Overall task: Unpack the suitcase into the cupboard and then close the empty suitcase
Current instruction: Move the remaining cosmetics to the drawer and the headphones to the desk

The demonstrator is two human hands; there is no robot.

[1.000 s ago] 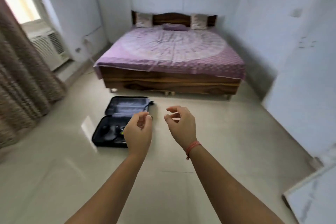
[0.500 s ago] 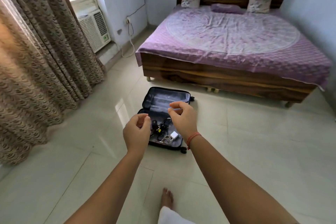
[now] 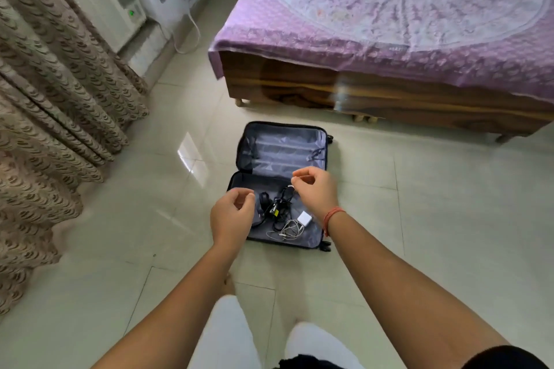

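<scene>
Suitcase [image 3: 271, 153] lies open on the floor [image 3: 419, 204], long axis pointing at the bed [image 3: 389, 24]; black cables [image 3: 277, 207] and white charger [image 3: 304, 219] sit in its near half, between your left hand [image 3: 232, 216] and right hand [image 3: 317, 192], fingers loosely curled, empty.

open suitcase [image 3: 280, 159] on floor, holding cables [image 3: 281, 213].

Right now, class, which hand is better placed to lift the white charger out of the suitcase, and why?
Probably the right hand: it hovers over the suitcase's right side, and the charger lies just below it, by the wrist. The left hand is over the black cables on the other side.
</scene>
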